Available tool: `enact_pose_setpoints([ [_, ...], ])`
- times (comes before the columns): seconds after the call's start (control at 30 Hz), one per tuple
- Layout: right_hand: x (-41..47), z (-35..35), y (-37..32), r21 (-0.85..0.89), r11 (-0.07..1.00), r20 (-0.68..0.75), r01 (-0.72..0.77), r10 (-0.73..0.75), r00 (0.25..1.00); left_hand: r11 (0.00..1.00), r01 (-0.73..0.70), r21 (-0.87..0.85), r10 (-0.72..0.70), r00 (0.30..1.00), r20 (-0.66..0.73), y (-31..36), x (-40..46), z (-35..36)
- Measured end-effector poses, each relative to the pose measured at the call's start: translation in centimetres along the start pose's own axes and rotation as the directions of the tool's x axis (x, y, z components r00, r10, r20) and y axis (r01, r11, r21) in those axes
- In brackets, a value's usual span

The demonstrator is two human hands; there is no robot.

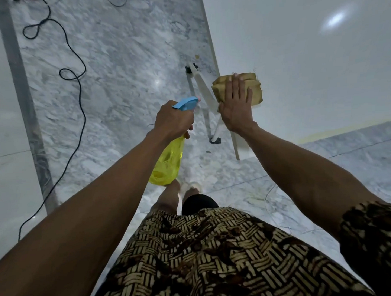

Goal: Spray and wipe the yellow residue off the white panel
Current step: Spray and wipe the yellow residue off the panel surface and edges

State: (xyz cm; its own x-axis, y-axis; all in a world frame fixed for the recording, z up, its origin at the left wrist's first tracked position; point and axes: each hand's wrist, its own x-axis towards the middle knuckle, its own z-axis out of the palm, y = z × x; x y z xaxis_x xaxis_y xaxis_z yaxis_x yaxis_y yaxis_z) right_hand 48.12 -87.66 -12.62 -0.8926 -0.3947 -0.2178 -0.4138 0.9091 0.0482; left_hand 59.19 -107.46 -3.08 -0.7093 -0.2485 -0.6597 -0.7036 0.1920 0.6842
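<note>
The person's two bare arms reach out straight in front. The right hand (235, 106) is flat, with its fingers straight and close together, pointing up. Its grip is open, and the palm presses a folded tan cloth (238, 87) against the white panel (309, 66). The cloth sticks out above the fingertips and to the right of the hand. It lies near the left edge of the panel. The panel is big and shiny and leans on thin white legs (205, 96) just left of the right hand. A faint yellow band (335, 129) runs along the bottom of the panel, low and to the right of the right wrist, well apart from the cloth.

The left hand (174, 121) is curled tight around the neck of a spray bottle (168, 164). That grip is closed on the bottle. The blue spray head (185, 103) pokes out above the knuckles and points to the right, toward the right hand. The yellow see-through body hangs down below the fist and tilts to the left. The two hands are near each other but do not touch.

Under the hands is a grey marble floor (111, 62). A black cable (77, 81) loops across it, far to the left of the left hand. The person wears a brown and cream patterned shirt (216, 257).
</note>
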Motion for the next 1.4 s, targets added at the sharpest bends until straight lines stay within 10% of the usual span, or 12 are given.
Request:
enact_pose_setpoints([
  [0.77, -18.7, 4.2, 4.0, -0.017, 0.981, 0.014, 0.194, -0.194, 0.981, 1.0, 0.009, -0.021, -0.009, 1.0, -0.011, -2.6, -11.4, 9.6],
  [1.0, -18.8, 0.7, 4.8, 0.328, 0.939, 0.181, 0.103, -0.169, 0.969, 0.999, -0.018, 0.048, 0.017, 0.999, 0.036, -1.3, -11.9, 8.3],
  [1.23, -18.2, -7.1, 3.6, 0.843, 0.377, 0.375, -0.383, 0.099, 0.922, 0.997, -0.06, 0.042, 0.06, 0.998, 0.023, 0.0, -12.7, 5.6],
  [1.4, -18.4, -11.6, 3.8, 0.795, -0.5, 0.404, -0.344, 0.014, 0.915, 0.992, -0.128, 0.018, 0.128, 0.992, -0.001, 2.5, -13.8, 2.4],
])
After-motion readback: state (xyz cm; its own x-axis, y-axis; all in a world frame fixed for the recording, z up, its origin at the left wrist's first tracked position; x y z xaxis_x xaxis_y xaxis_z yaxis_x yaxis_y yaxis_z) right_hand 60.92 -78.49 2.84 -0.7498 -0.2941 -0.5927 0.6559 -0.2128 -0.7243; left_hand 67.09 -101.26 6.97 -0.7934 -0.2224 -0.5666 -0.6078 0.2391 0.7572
